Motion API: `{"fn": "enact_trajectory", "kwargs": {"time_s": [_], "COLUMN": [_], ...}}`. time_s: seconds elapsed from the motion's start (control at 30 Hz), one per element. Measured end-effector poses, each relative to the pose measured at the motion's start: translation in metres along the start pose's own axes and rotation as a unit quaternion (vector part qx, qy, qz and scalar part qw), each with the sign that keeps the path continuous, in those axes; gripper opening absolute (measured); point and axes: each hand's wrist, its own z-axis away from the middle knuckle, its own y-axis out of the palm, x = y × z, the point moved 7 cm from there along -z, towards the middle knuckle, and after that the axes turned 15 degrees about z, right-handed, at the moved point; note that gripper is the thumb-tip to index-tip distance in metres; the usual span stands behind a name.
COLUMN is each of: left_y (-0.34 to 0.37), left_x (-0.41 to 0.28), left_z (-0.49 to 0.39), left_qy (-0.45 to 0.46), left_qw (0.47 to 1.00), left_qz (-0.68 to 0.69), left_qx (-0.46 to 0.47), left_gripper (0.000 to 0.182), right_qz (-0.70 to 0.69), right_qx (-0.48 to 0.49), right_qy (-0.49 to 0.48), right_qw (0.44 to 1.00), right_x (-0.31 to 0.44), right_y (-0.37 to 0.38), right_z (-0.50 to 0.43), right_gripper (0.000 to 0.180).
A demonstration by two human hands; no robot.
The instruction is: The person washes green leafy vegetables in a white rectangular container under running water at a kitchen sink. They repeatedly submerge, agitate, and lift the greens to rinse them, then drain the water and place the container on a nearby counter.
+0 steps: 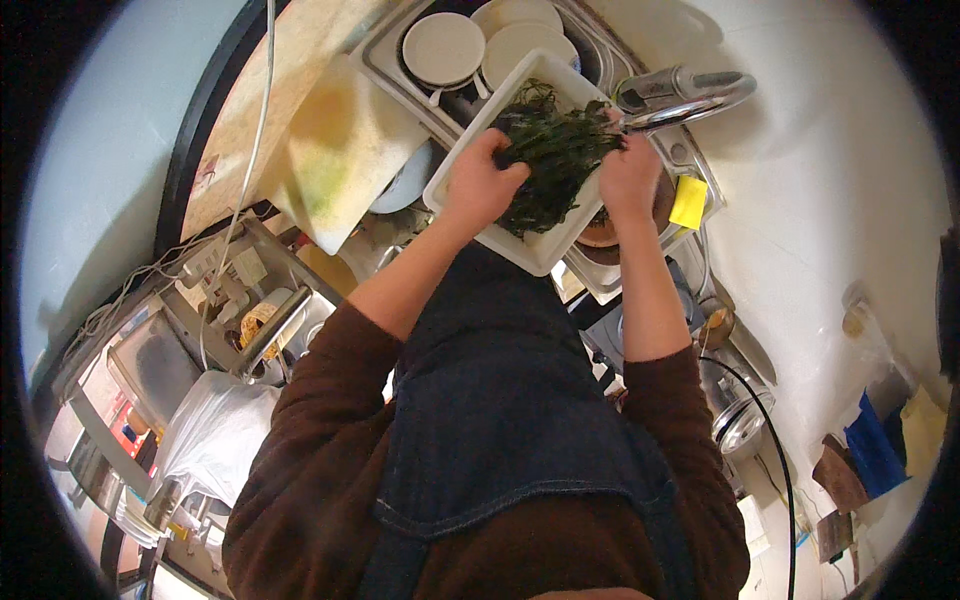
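Observation:
A white rectangular plastic tub [556,259] sits over the near part of a steel sink. In it lies a heap of dark green leafy strands [551,165], with the look of wet greens or seaweed. My left hand [484,180] curls its fingers and thumb around the heap's left edge. On the opposite side, my right hand [630,176] has hold of the strands by the tub's right rim, just below the spout of a chrome faucet [686,112]. The fingertips of both hands are partly hidden in the greens.
Beyond the tub, stacked white bowls and plates [444,49] fill the sink's far basin [375,56]. A brown round vessel [600,234] is partly under the tub. A yellow sponge cloth [688,202] hangs on the sink's right edge. A stained white cutting board [337,165] leans at left.

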Motion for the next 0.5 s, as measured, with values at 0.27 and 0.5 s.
{"fn": "enact_trajectory", "kwargs": {"time_s": [0.27,0.5], "left_y": [0.022,0.017], "left_x": [-0.026,-0.013], "left_z": [0.032,0.037], "left_qy": [0.087,0.064], "left_qw": [0.991,0.969], "left_qz": [-0.059,-0.204], "left_qx": [0.087,0.121], "left_gripper": [0.028,0.044], "right_qz": [0.063,0.003], "right_qx": [0.166,0.248], "right_qy": [-0.126,-0.051], "right_qw": [0.976,0.967], "right_x": [0.006,-0.028], "right_y": [0.024,0.079], "right_z": [0.018,-0.009], "right_gripper": [0.042,0.062]}}
